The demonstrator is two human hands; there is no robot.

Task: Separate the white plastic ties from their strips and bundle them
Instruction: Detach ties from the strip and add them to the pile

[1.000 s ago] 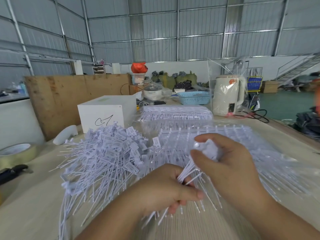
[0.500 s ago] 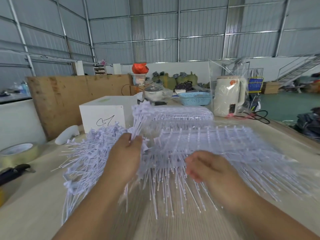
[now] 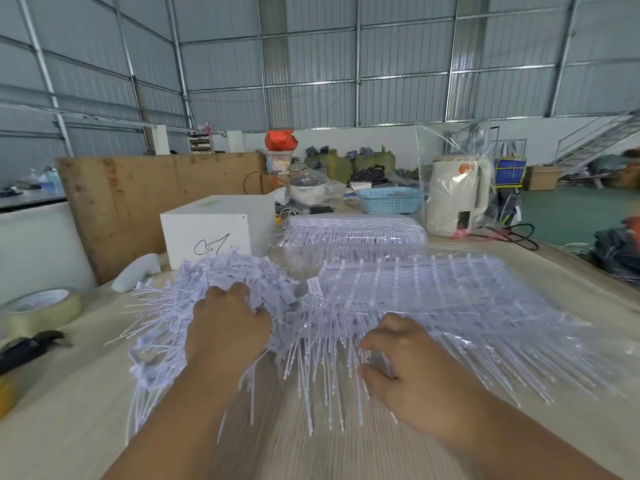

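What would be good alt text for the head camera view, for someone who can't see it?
A person's left hand rests on a loose pile of separated white ties while the right hand curls its fingers onto ties still joined in strips on a pale table. Behind stand a white box, a bagged stack of strips and a kettle.

Two bare forearms enter from the bottom edge. No sleeves in view on either arm; both uncovered as far as the frame shows. Left hand and right hand: no gloves, rings, watch or wristband visible. Fingernails short and plain where they show.
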